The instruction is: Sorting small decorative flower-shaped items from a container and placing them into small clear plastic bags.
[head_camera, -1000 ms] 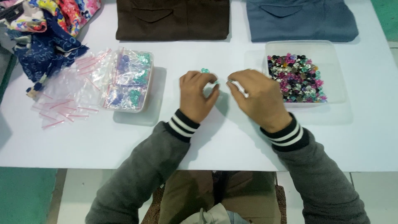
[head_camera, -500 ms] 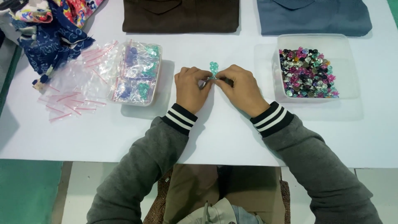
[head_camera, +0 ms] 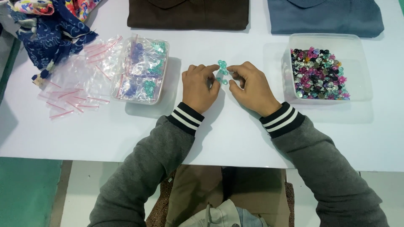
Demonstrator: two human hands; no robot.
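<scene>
From the head cam, looking straight down at your white table [head_camera: 235,134]: your left hand [head_camera: 200,86] and right hand [head_camera: 251,86] sit close together in the middle, knuckles up, fingers curled inward toward each other; between the fingertips there's a little cluster of teal beads [head_camera: 222,70], some pinched up at the top and a couple lying on the table just under them; both hands look closed lightly on that cluster, thumbs tucked in, though exactly which fingers grip which bead is too small to tell.

Off to your right, near the right hand, there's a clear plastic tray [head_camera: 357,67] with a heap of mixed beads [head_camera: 318,73] in pink, black, silver and green; to your left, near the left hand, a smaller clear container [head_camera: 141,71] stuffed with small bags of blue and teal beads; beside that, a loose spread of empty zip bags [head_camera: 78,82] with red strips.

At the far edge: a folded brown garment [head_camera: 189,14], a folded blue-grey garment [head_camera: 326,17], and a pile of patterned fabric [head_camera: 50,25] in the left corner; you've got grey sleeves with striped cuffs.
</scene>
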